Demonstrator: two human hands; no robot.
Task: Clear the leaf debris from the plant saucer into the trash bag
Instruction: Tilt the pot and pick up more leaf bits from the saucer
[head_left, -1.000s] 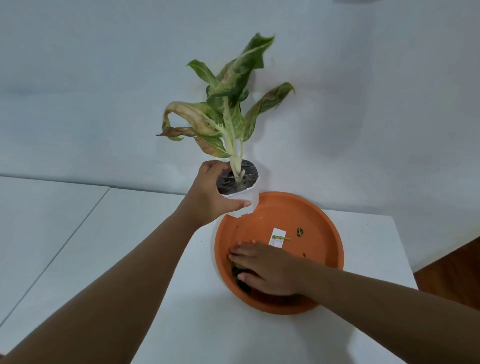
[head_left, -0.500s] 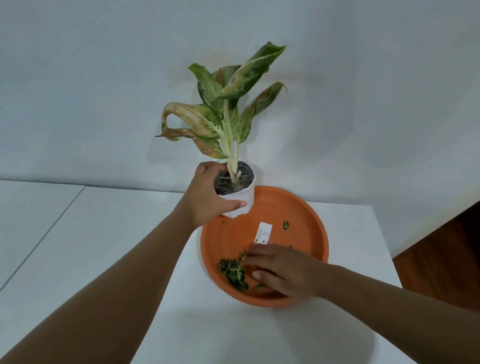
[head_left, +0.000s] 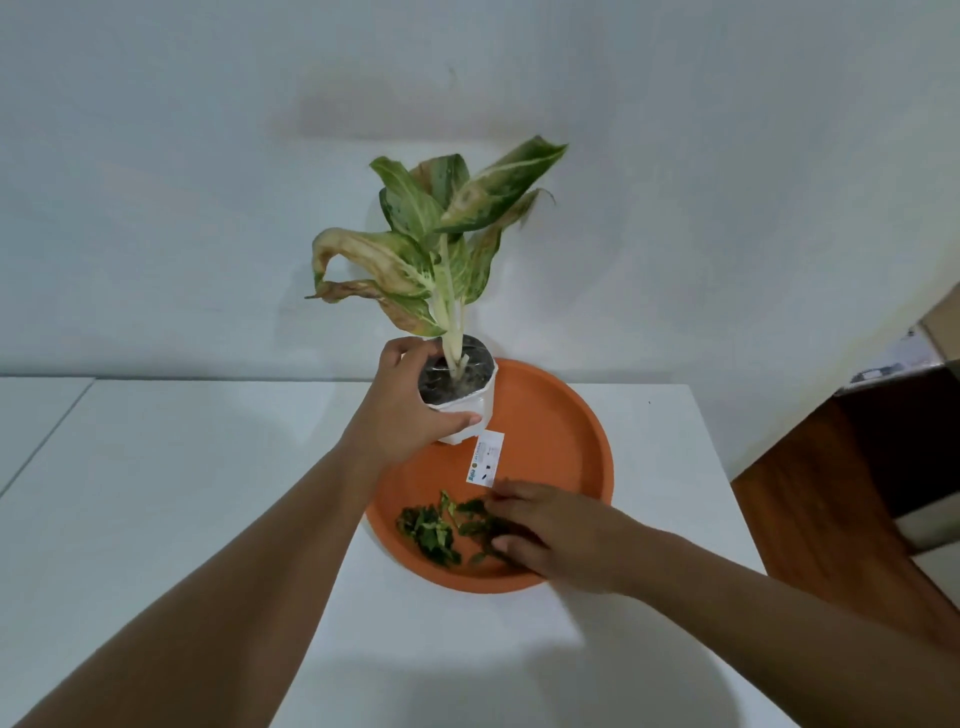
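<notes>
White table (head_left: 208, 493) against pale wall. Orange plant saucer (head_left: 561, 431) at far right. Left hand (head_left: 410, 415) grips white plant pot (head_left: 465, 410) at saucer's far rim. Leaf debris (head_left: 428, 530) in near part of saucer; right hand (head_left: 550, 535) fingers loosely curled over debris, grasp unclear. White label (head_left: 487, 458) mid-saucer.

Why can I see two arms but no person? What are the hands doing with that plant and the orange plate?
The camera sits on the person's head and looks down, so you only see their arms. The left hand grips the white pot of a plant, at the back of the orange saucer. The right hand lies in the saucer, fingers on some green leaf bits. A small paper label lies there too. All of it rests on a white table. No trash bag shows.
</notes>
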